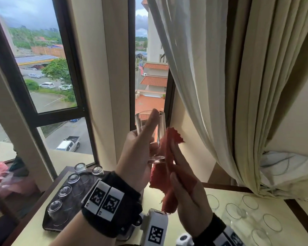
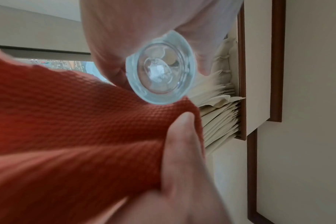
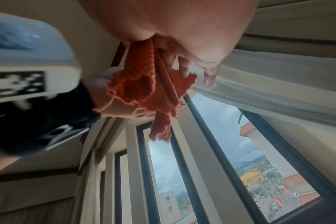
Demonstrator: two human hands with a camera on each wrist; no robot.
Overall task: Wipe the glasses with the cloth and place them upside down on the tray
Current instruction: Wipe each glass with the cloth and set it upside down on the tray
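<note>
Closest in, a glass (image 1: 150, 134) is gripped upright by the left hand (image 1: 137, 157), fingers curled round its lower part, forefinger laid up its side; a cloth (image 1: 167, 174) is pinched between thumb and nearly straight fingers of the right hand (image 1: 187, 189) and pressed against the glass. Both are held above the counter (image 1: 32, 237); inverted glasses (image 1: 65, 190) are lined along the tray (image 1: 48, 227) at its left end; upright glasses (image 1: 235, 212) are stood near its right end.

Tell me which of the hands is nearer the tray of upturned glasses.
Left. The left hand, gripping a glass, is raised just right of the tray; the right hand, holding the cloth, is farther right.
</note>
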